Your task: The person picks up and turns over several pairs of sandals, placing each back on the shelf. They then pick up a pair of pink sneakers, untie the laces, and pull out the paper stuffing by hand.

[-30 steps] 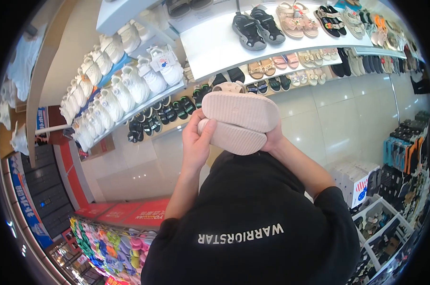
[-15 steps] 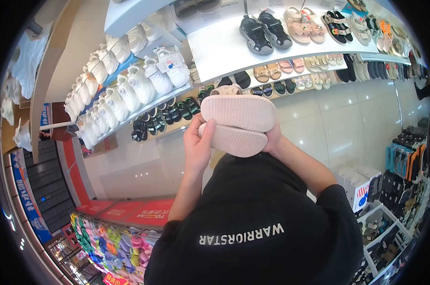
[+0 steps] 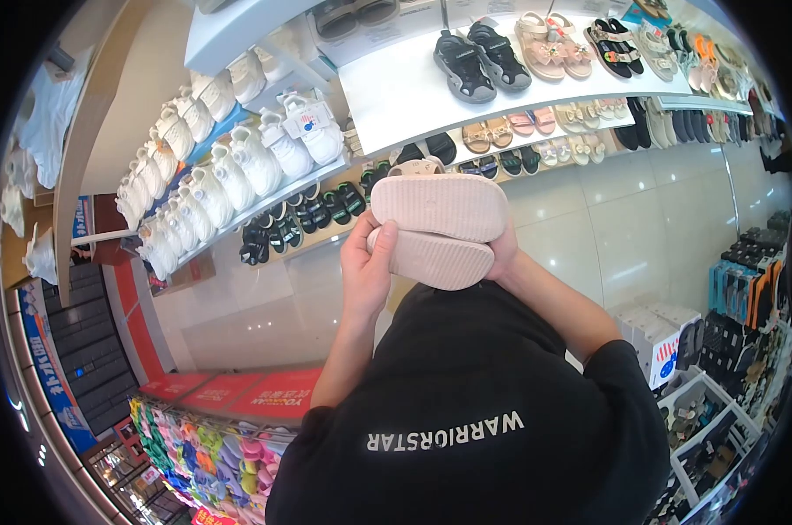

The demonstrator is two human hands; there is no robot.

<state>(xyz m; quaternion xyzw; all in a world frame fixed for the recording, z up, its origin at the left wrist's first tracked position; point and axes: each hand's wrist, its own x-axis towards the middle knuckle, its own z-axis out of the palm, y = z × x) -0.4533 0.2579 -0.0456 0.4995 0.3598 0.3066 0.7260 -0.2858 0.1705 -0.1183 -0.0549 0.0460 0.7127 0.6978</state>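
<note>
White display shelves loaded with shoes curve across the far side. Near, above the black shirt, the pale pink sandals are held stacked, soles toward the camera. The left hand has its fingers clasped on the lower sole's left end, and the right hand grips their right ends.

The right hand is almost wholly hidden behind the two pale pink flat-soled sandals, so its grip cannot be told. The left hand shows only its thumb on the lower sole; its fingers lie behind the pair. The sandals' uppers face away, bar a bit of strap. A pair of dark shoes is cut off by the upper edge. Print on the red flat boards is too small to read
</note>
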